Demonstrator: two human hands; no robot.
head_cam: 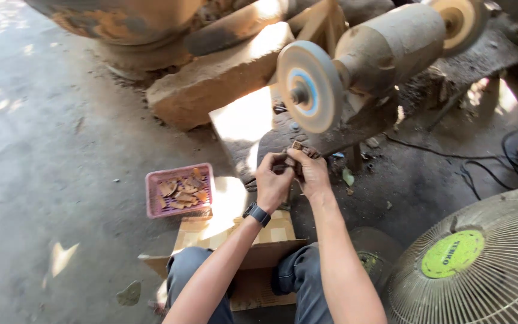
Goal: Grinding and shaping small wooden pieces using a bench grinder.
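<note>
- The grinding wheel [309, 87] is a round, dusty grey disc with a blue ring at its hub, on a thick dusty motor body.
- Just below the wheel, both hands hold a small brown wooden piece [298, 146] (its shape is hard to tell).
- The left hand [273, 182] wears a black watch, fingers curled; the right hand [313, 171] pinches from above.
- Left of the wheel and lower, a pink plastic basket [149, 195] with similar brown pieces.

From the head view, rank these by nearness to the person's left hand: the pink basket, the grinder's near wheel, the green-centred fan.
Measured from the left hand:
1. Grinder's near wheel, straight above the hands.
2. Pink basket, to the left on the floor; close to the wheel's distance, so this order is loose.
3. Green-centred fan, far lower right.
</note>
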